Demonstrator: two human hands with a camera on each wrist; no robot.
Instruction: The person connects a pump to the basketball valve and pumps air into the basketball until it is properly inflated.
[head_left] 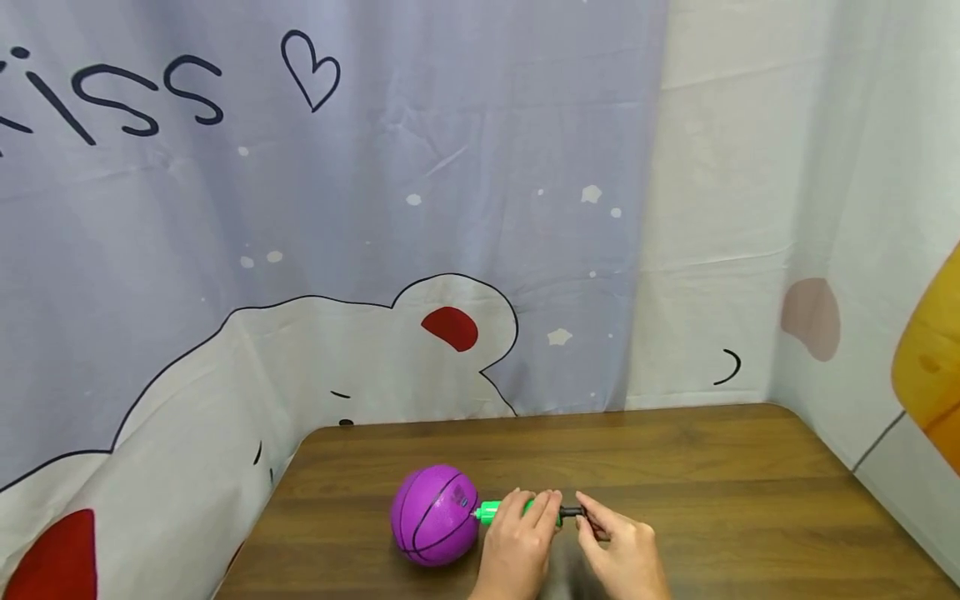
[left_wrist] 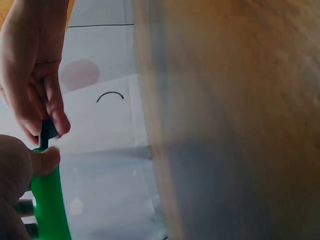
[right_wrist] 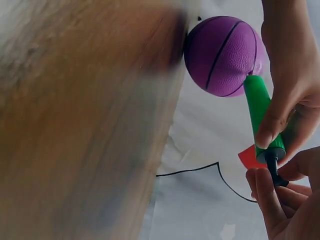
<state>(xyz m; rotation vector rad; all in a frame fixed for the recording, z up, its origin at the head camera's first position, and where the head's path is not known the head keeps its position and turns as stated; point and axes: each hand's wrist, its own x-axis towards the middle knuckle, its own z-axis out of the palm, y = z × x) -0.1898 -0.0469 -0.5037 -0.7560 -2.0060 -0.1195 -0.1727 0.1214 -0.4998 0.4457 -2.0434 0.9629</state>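
Note:
A purple ball (head_left: 433,517) with black seam lines sits on the wooden table, left of both hands. Against its right side points the tip of a green hand pump (right_wrist: 258,102), lying roughly level. My left hand (head_left: 517,537) grips the pump's green barrel, thumb and fingers wrapped round it. The black handle (head_left: 572,511) sticks out of the barrel's right end on a short length of rod. My right hand (head_left: 624,546) pinches that handle between thumb and fingers. In the right wrist view the pump's nose meets the ball (right_wrist: 222,57).
The brown wooden table (head_left: 720,475) spreads out behind and to the right of the hands. A printed curtain (head_left: 525,167) hangs along its back edge, and more cloth (head_left: 862,208) hangs at the right side.

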